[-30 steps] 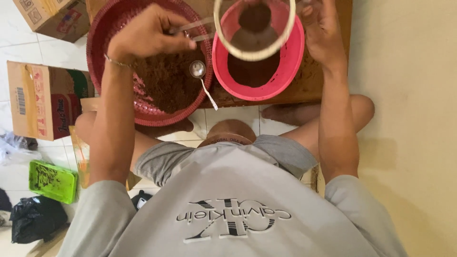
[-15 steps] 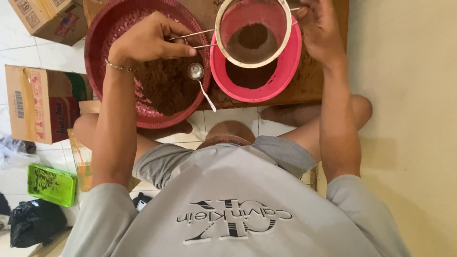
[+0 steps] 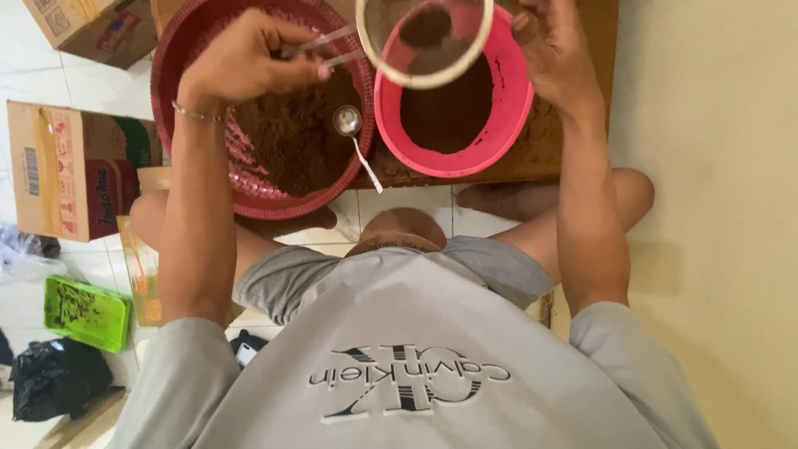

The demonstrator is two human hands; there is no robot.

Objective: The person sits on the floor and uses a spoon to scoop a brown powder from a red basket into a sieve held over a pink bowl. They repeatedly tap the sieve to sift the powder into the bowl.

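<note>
Since the earlier frame, the round sieve (image 3: pixel 424 37) has been carried up and toward the upper edge of view, so that it is now cut off at the top, while the bowls are unchanged. Largest is the dark red basket (image 3: pixel 249 179), with a mound of brown powder (image 3: pixel 287 137) inside and a metal spoon (image 3: pixel 349 125) resting on its rim. Next to it sits the pink bowl (image 3: pixel 499 125), into which sifted powder has fallen, both on a brown board (image 3: pixel 565 158). The sieve is best kept level and centred over the pink bowl, so that nothing is spilled past the rim. The left hand (image 3: pixel 245 62) is clenched on the sieve's wire handle; the right hand (image 3: pixel 553 50) is pressed against the sieve's far rim, fingers curled.
</note>
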